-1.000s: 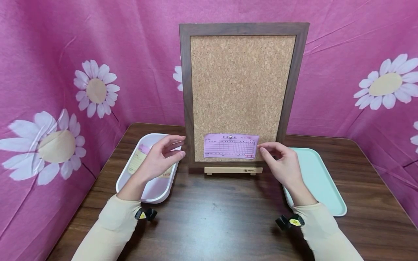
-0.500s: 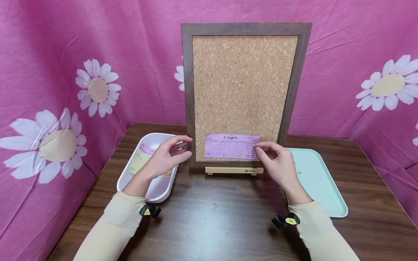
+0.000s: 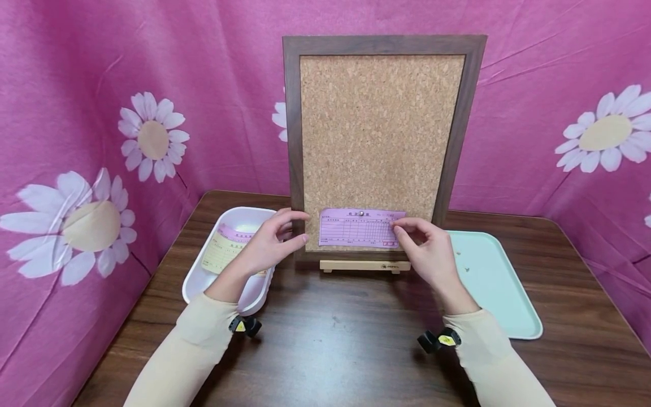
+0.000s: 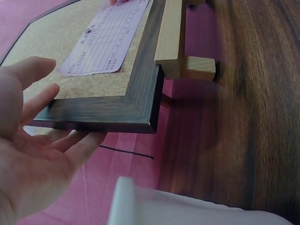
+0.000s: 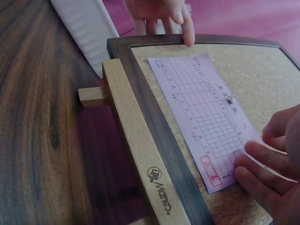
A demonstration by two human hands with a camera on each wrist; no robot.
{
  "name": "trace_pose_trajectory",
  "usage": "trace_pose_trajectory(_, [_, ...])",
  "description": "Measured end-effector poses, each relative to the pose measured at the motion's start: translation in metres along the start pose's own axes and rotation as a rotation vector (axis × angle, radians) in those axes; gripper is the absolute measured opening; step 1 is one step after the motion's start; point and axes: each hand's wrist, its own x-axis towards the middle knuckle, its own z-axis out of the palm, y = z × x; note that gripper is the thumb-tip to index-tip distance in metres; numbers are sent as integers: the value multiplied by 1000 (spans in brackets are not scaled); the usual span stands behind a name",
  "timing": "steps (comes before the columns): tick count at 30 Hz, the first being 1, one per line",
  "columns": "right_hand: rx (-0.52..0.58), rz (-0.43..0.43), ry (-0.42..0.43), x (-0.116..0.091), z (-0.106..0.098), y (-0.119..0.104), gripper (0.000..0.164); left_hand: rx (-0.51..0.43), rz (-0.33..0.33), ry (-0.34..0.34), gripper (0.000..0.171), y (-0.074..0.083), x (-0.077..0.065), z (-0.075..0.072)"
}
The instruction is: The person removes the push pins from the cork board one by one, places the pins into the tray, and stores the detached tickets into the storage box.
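A purple printed slip (image 3: 356, 229) hangs low on the framed corkboard (image 3: 381, 135), with a silver pushpin (image 5: 230, 99) through its upper middle. My right hand (image 3: 431, 249) is at the slip's right side, thumb and index fingertips close together. Other fingers (image 5: 255, 183) of that hand rest on the slip's edge in the right wrist view. Anything between thumb and index is hidden. My left hand (image 3: 272, 240) is at the board's left frame edge, thumb and index in front, other fingers (image 4: 82, 150) behind or beside the edge, loosely spread.
A small wooden easel (image 3: 364, 265) supports the board. On the left, a white tray (image 3: 190, 282) holds yellow and purple slips (image 3: 218, 254). A mint tray (image 3: 500, 294) at right carries a few tiny brass-coloured pins (image 3: 467, 269). A pink flowered curtain surrounds the table (image 3: 330, 350).
My right hand has moved left from beside the slip onto its right side. My left hand has moved right to the board's left edge. The slip stays pinned in place.
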Motion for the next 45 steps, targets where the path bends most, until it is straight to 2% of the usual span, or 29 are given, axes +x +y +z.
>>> trace_pose_trajectory(7, [-21,-23,8,3,4,-1,12,8,2,30,40,2,2,5])
trace_pose_trajectory(14, [-33,-54,21,5,11,-7,12,59,-23,81,42,7,3,11])
trace_pose_trajectory(20, [-71,-73,22,7,17,-10,13,84,-7,124,39,6,5,16])
trace_pose_trajectory(28, [-94,-80,38,10,26,-15,13,68,-4,143,42,8,7,21])
trace_pose_trajectory(34, [-99,-87,33,11,32,-18,14,97,3,155,41,8,9,25])
trace_pose_trajectory(45, [-141,-111,50,11,40,-21,15,80,-40,175,36,11,12,32])
